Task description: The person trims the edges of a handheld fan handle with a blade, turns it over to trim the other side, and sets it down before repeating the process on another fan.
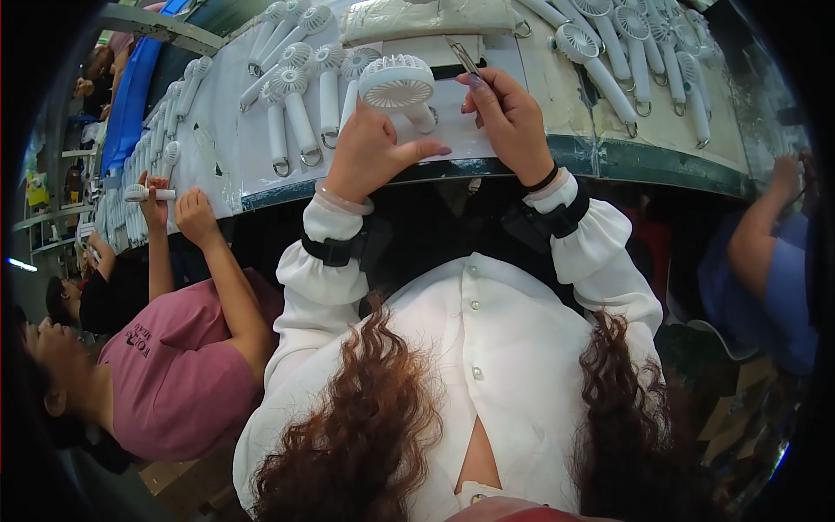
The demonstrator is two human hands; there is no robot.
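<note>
A white handheld fan (396,83) with a round ribbed head is tilted at my left hand (370,155). That hand's fingers go behind the fan head and are mostly hidden; its thumb sticks out to the right, clear of the handle. My right hand (509,117) is closed on slim metal tweezers (464,57), pinched between thumb and forefinger, with the tips pointing up and left. The tweezers stay apart from the fan. Beneath both hands lies a pale work surface (474,143).
Several white handheld fans (296,117) with wrist rings lie left of my hands, and more fans (639,61) lie at the right. A white wrapped bundle (426,22) sits at the back. At left, a person in a pink shirt (187,365) handles another fan (148,193). A blue-clad person (765,270) is at right.
</note>
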